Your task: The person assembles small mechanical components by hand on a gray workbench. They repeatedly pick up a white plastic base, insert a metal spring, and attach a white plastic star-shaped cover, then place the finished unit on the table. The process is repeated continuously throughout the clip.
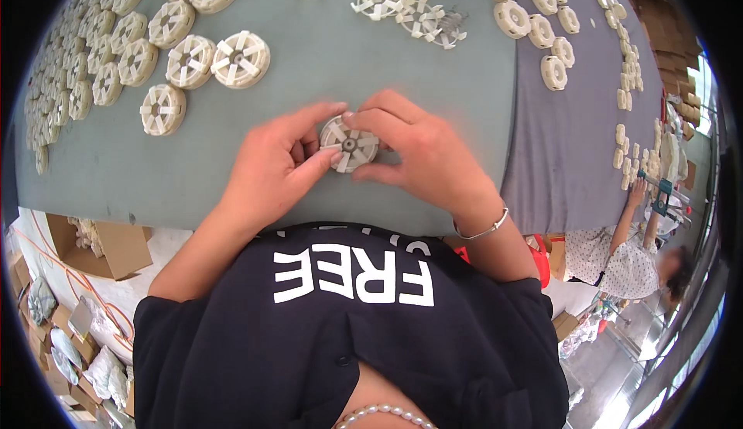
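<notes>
While my left hand point(275, 167) and right hand point(418, 154) close round the small white spoked wheel point(349, 144), it sits pinched between the fingers point(313, 117) of both, just above the grey desk point(325, 49). I'd judge steady, even pressure works best, keeping the dark hub facing up. Finished wheels point(241, 59) lie well beyond my fingertips, to the left.

The round wheel point(350, 144) is cream-white with a grey centre. The table cover point(325, 65) is grey-green, the shirt point(348, 336) dark navy
</notes>
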Available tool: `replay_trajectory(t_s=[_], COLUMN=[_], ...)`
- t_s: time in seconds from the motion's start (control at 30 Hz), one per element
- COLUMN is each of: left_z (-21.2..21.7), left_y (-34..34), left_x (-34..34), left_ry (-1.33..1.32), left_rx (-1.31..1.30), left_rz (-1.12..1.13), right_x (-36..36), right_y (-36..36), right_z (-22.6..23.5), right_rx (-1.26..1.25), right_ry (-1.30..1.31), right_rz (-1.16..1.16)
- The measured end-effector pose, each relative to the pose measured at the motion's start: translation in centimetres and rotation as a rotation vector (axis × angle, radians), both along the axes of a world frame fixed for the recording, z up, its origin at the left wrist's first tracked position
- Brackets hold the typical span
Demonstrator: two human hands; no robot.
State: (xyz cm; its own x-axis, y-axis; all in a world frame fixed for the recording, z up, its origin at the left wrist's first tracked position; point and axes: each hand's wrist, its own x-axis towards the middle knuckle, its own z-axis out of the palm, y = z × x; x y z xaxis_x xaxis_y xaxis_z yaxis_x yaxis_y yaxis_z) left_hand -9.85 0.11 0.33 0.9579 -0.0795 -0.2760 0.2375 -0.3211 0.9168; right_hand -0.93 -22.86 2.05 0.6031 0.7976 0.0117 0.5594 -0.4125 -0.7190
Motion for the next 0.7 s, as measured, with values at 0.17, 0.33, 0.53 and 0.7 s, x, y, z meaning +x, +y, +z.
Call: replay_trajectory(t_s=[0.17,0.33,0.53,0.7], left_z=[0.6,-1.6,0.1,0.4], left_y=[-0.8,2.5,0.4,-1.6], left_x=[0.0,-0.2,1.0,1.9], left_ry=[-0.266,-0.197,-0.534,-0.331], left_rx=[0.251,0.249,0.401,0.270], left_rz=[-0.086,0.296,0.148,0.031], right_x=[-0.3,9.9,19.6,13.1], right_y=[-1.1,-11.9,-20.6,-11.9], right_z=[0.2,0.3,-4.6,-3.5], right_rx=[-0.011,0.023,-0.099,-0.013], right_ry=[0.068,-0.473,-0.497,-0.438], right_rz=[-0.079,-0.519,-0.770,-0.363])
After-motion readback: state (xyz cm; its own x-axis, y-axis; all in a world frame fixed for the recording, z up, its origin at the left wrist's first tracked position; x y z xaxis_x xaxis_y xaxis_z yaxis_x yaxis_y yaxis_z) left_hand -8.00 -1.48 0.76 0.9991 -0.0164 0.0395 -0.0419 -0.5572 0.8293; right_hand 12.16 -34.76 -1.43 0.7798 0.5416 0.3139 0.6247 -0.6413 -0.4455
